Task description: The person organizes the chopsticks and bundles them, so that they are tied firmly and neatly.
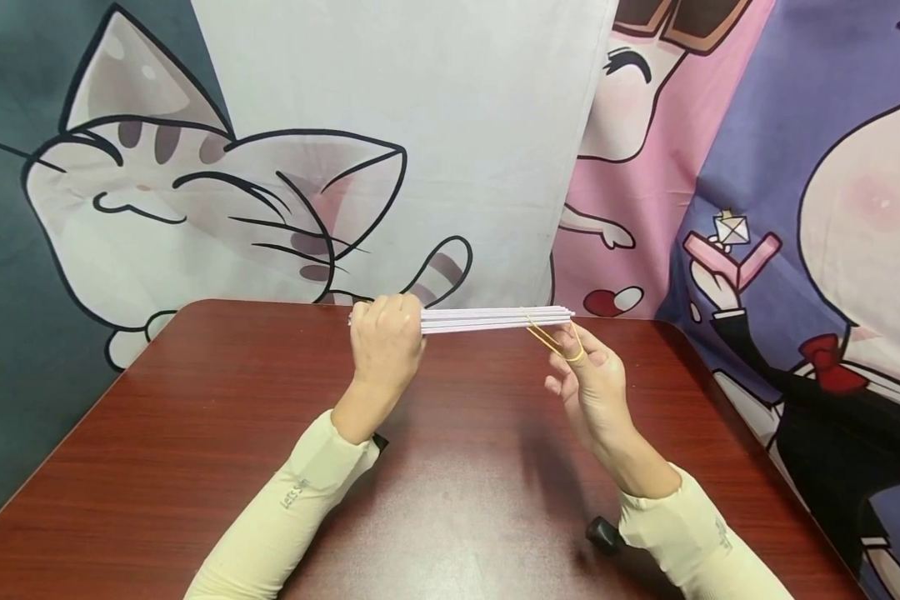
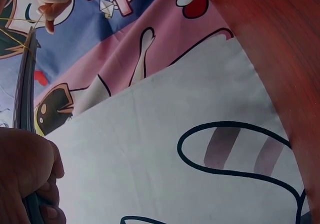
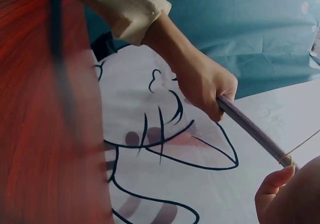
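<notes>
From the head camera, the left hand point(image 1: 385, 337) is clenched round one end of a bundle of thin white sticks point(image 1: 495, 318), held level above the dark red wooden table point(image 1: 195, 433). The right hand point(image 1: 592, 383) has a yellow rubber band point(image 1: 551, 337) hooked on a finger and stretched over the bundle's far end.

The left wrist view shows the band point(image 2: 25, 43) crossing the sticks point(image 2: 23, 93).

The right wrist view suggests one loop is on, though it is blurred; further winding seems to remain.

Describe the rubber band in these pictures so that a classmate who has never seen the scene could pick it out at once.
Start at the dark red table and look above its far edge, where the left hand grips a bundle of pale sticks held level. At the bundle's other end, the rubber band runs from the sticks to the right hand. It is the only thin yellow loop there, pulled taut.
</notes>
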{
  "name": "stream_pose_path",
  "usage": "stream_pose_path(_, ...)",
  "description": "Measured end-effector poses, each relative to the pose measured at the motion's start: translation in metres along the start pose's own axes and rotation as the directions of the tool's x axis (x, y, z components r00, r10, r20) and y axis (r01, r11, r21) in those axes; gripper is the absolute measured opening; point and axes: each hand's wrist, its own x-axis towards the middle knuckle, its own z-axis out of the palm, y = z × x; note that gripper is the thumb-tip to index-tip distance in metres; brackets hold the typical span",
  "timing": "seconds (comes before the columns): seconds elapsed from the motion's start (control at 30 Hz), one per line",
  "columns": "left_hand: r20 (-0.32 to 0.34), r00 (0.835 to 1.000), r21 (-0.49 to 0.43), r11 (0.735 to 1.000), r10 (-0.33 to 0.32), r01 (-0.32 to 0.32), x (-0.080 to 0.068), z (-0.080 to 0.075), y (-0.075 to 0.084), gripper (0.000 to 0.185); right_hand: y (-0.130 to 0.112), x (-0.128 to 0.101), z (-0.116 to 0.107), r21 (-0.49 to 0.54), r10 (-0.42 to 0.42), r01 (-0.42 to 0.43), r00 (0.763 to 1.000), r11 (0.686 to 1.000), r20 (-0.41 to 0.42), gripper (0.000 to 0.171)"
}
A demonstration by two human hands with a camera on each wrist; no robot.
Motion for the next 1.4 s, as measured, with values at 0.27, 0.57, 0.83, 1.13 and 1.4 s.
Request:
stream_pose_path(0.27, -0.016, 1.0, -0.025, 0.999, 0.021, -0.021, 0.0, 0.001, -0.001, 0.024, 0.002, 0.009, -0.001, 0.049, -0.088, 0.085, 0.994, 0.995, 0.064, 0.035)
stream_pose_path(0.57, -0.004, 0.997, 0.005, 0.997, 0.071, -0.071, 0.003, 0.0, -0.002, 0.023, 0.003, 0.023, 0.0, 0.057, -0.181, 0.174, 0.973, 0.983, 0.145, 0.047)
stream_pose_path(0.83, -0.01, 0.997, 0.033, 0.997, 0.073, -0.072, 0.005, -0.002, -0.003, 0.023, 0.0, 0.04, -0.007, -0.234, -0.185, 0.257, 0.939, 0.937, 0.29, 0.05)
stream_pose_path(1.13, 0.001, 0.997, 0.053, 0.996, 0.075, -0.075, 0.003, -0.002, -0.005, 0.023, -0.015, 0.058, -0.009, -0.585, -0.175, 0.383, 0.908, 0.715, 0.381, 0.052)
stream_pose_path(1.4, -0.016, 0.997, 0.063, 0.995, 0.076, -0.075, 0.003, -0.001, -0.004, 0.023, -0.022, 0.057, -0.002, -0.742, -0.272, 0.626, 0.777, 0.239, 0.568, 0.058)
